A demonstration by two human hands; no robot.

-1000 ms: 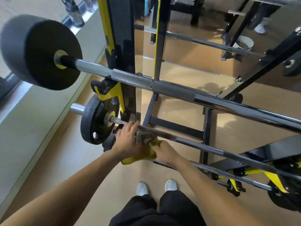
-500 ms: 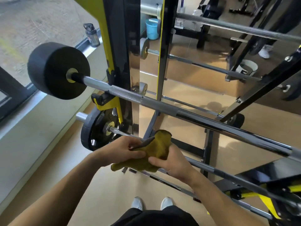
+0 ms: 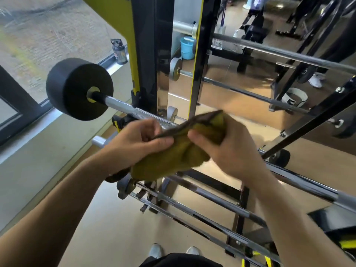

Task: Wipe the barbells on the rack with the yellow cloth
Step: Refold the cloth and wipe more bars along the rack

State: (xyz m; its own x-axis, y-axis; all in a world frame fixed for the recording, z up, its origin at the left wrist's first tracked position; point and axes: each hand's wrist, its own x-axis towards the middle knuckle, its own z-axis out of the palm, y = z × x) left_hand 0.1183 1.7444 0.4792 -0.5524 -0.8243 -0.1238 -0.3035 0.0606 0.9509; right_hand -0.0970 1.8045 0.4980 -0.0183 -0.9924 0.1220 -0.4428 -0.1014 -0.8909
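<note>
Yellow cloth [image 3: 179, 151] between both hands

Honestly, you won't find anything to read here. No brand, number or label comes through on the black weight [image 3: 77, 87] at the end of the bar, and the yellow-and-black rack upright [image 3: 146, 54] shows no lettering either. The white bucket-like thing [image 3: 294, 97] off to your right has a dark mark on its side that might be a letter or logo, but it's too small and blurry to make out. The bottle [image 3: 118, 52] by the window has some pattern on it, but you can't read it. The yellow cloth [image 3: 179, 157] in your hands is plain.
</note>
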